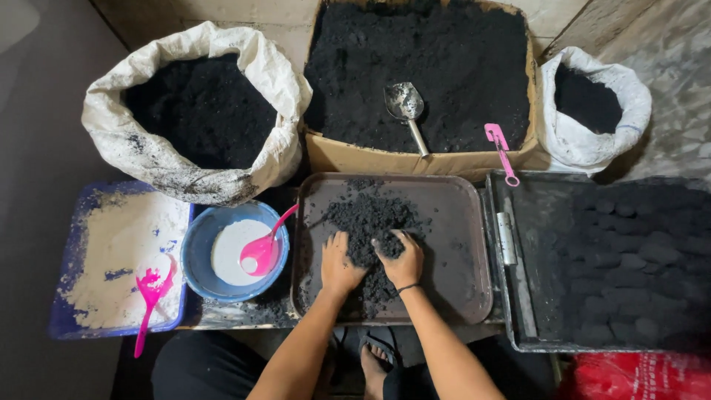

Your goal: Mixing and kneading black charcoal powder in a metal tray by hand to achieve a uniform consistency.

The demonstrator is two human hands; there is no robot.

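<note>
Head view, looking straight down: I see both of my hands working in a heap of damp black powder [368,222] that lies on a brown rectangular metal tray [459,244]. My left hand [338,261] lies palm down on the left flank of the heap, fingers loosely spread and pressed into the powder. My right hand [401,257] sits just beside it on the right, fingers curled into the black material, with a thin dark band around the wrist. The heap rises between and above the two hands, touching both.

Left of the tray stands a round blue bowl [198,252] holding white paste and a pink plastic spoon [264,250]. Further left is a blue flat tray dusted with white powder [111,252], with a second pink spoon [150,296] on it. Beyond the brown tray, a cardboard box of black powder [459,67] carries a metal scoop [406,111] and a small pink scraper [501,152]. White woven sacks of the same powder flank it, a large one [200,104] left and a smaller one [592,104] right. To the right lies a black tray of dark moulded lumps [622,259].
</note>
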